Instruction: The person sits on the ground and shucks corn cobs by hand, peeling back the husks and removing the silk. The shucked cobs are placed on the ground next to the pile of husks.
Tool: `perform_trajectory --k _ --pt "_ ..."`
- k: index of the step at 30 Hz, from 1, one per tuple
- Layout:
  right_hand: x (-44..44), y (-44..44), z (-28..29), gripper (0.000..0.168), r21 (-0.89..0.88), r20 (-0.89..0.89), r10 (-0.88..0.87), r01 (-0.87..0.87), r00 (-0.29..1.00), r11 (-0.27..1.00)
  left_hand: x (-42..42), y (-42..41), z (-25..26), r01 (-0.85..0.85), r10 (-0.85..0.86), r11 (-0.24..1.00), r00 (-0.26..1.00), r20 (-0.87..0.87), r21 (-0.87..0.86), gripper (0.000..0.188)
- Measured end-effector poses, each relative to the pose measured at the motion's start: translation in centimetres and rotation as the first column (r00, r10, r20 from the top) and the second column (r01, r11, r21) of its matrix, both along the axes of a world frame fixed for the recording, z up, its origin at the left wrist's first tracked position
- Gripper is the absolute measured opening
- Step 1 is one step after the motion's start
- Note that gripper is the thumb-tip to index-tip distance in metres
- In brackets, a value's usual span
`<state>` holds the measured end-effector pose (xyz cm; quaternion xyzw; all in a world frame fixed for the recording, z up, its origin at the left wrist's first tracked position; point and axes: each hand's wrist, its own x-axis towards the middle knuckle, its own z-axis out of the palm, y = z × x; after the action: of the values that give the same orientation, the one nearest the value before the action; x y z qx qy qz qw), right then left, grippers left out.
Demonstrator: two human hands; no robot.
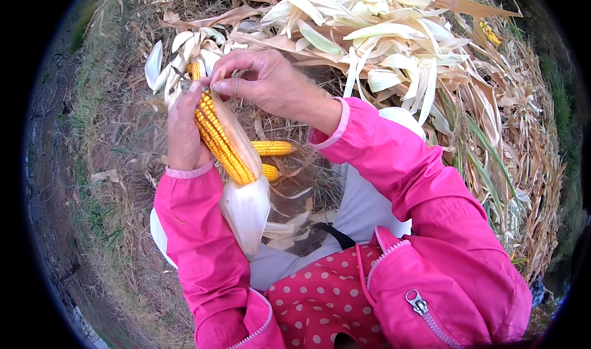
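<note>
My left hand [183,129] holds a yellow ear of corn [221,138] by its upper end, tilted down to the right. Pale husk [247,210] is peeled back from the ear and hangs off its lower end. At the top of the ear, my right hand [263,78] pinches thumb and fingers together around a small bit that looks like dry husk or silk. Just beyond both hands, another yellow ear [195,70] shows in part among pale husks. Two bare ears lie on the ground to the right of the held one, an upper [274,148] and a lower [270,172].
A large heap of stripped husks [388,39] spreads across the top and right. Dry stalks and leaves [531,164] line the right side, with some yellow corn [490,32] at the upper right. Dry grass and soil [115,141] lie on the left.
</note>
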<state>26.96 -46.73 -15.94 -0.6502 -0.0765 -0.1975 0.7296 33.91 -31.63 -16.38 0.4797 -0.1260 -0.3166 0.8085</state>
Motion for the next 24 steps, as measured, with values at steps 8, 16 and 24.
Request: perform_trajectory --k 8,16,24 --pt "-2.1 -2.6 1.2 0.013 -0.024 -0.343 0.573 -0.616 0.745 0.787 4.7 4.2 -0.1 -0.207 0.177 0.966 0.967 -0.186 -0.155 0.027" --pt "-2.8 -2.8 -2.6 0.014 -0.278 -0.795 0.432 -0.890 0.425 0.362 4.6 5.1 1.1 -0.343 0.346 0.938 0.936 0.058 -0.059 0.023" --pt "-3.3 -0.4 -3.7 0.018 -0.082 -0.896 0.387 -0.936 0.220 0.342 4.6 5.7 1.8 -0.454 0.456 0.890 0.889 0.043 -0.055 0.021"
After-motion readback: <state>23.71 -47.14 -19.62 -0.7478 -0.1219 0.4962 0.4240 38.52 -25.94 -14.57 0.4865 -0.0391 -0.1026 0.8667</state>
